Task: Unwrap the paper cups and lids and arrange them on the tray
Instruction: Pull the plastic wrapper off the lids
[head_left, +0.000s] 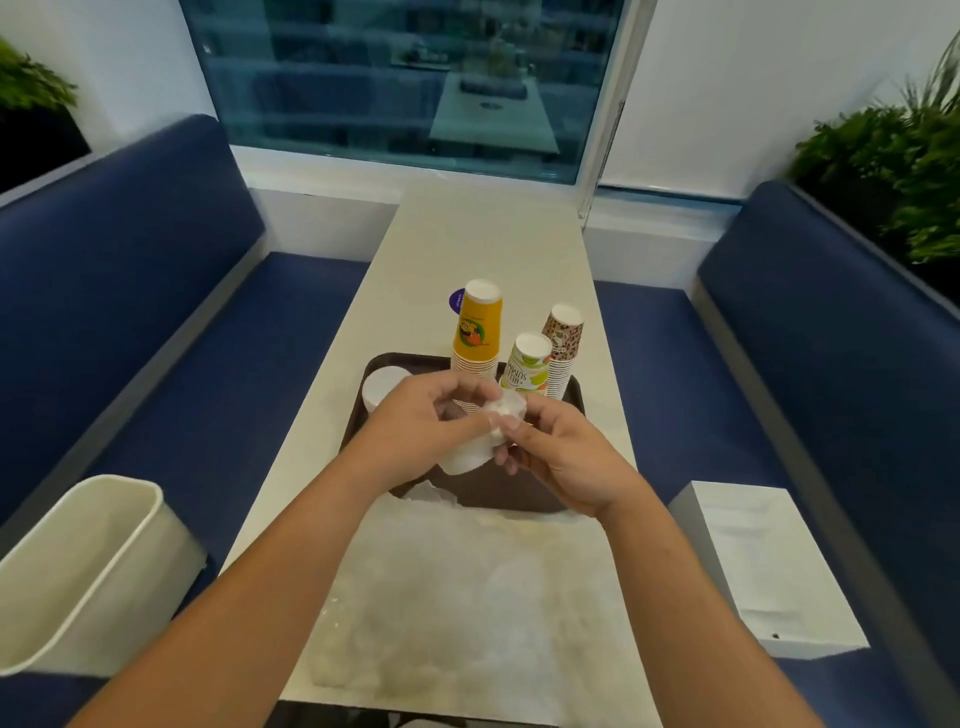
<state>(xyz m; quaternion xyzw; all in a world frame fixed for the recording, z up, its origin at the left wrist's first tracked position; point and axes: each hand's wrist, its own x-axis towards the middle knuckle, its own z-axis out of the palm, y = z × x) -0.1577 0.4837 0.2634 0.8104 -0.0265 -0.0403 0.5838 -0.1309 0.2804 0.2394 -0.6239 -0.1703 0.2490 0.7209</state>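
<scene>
A dark brown tray (483, 496) lies on the white table. Three upside-down cup stacks stand at its far side: a yellow stack (477, 327), a green-and-white stack (525, 366) and a brown patterned stack (562, 343). A white stack of lids (383, 387) sits at the tray's left corner. Over the tray, my left hand (415, 426) and my right hand (558, 452) both hold a wrapped stack of white lids (475, 449). My fingers pinch its clear plastic wrap at the top end.
A crumpled clear plastic sheet (467, 597) covers the near table. A white bin (88, 566) stands on the left blue bench, a white box (763, 561) on the right bench. A purple round thing (456, 302) lies behind the yellow stack.
</scene>
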